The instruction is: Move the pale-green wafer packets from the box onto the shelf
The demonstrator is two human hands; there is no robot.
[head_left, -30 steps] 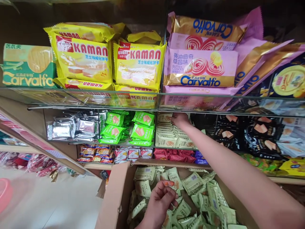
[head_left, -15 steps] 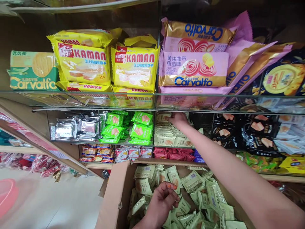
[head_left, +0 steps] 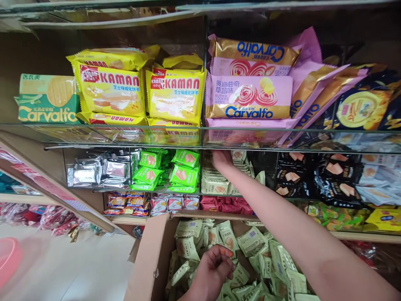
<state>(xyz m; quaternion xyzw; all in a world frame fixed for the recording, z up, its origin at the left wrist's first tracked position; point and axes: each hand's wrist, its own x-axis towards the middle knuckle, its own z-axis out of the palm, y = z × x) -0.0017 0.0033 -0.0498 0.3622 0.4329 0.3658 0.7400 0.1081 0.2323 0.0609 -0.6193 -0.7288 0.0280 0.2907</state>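
Observation:
My right hand (head_left: 222, 159) reaches into the middle shelf, over stacked rows of pale green snack packets (head_left: 216, 186). Its fingers are hidden at the back of the stack, under the upper glass shelf, so I cannot see whether a packet is in them. Below, my left hand (head_left: 216, 267) hovers over an open cardboard box (head_left: 145, 259). The left fingers are curled in towards the thumb, with nothing visible in them. Many loose pale green packets (head_left: 252, 240) of the same kind fill the box in a jumble.
Bright green packets (head_left: 184, 169) and silver packets (head_left: 84, 173) sit left of the stack, black packets (head_left: 338, 171) to the right. Above, the glass shelf edge (head_left: 169, 136) carries yellow wafer packs (head_left: 111, 90) and pink cookie packs (head_left: 250, 96). A pink basin (head_left: 9, 259) stands on the floor.
My right hand has moved left and deeper into the shelf, and its fingers have gone out of sight. The left hand has stayed nearly in place over the box.

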